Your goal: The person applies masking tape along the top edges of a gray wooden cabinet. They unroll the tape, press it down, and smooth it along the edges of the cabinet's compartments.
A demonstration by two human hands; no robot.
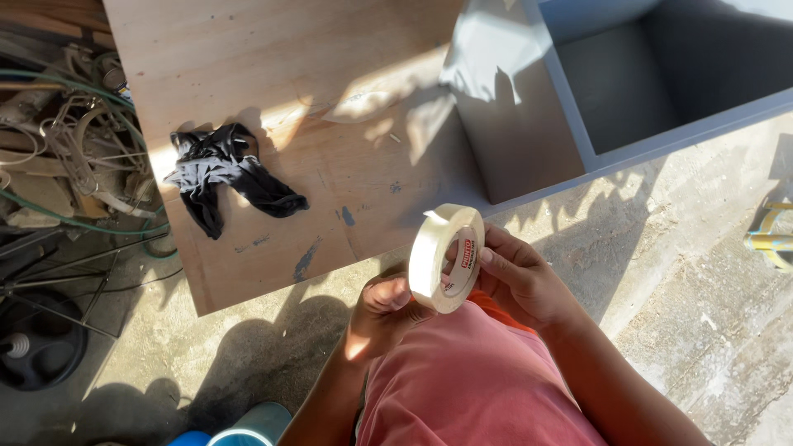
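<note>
A roll of off-white masking tape (pixel 435 252) is held upright in front of my chest, over my pink shirt. My left hand (pixel 382 312) grips the roll from below and the left, thumb against its edge. My right hand (pixel 519 277) holds its right side, fingers at the inner core. A short free end of tape sticks up at the top of the roll. Both hands are above the concrete floor (pixel 669 272), just in front of a plywood sheet (pixel 273 99).
A crumpled black cloth (pixel 225 175) lies on the plywood sheet. A grey-painted open wooden box (pixel 578 124) stands at the upper right. Tangled hoses, wires and scrap (pixel 66 157) pile at the left. A yellow object (pixel 770 235) lies at the right edge.
</note>
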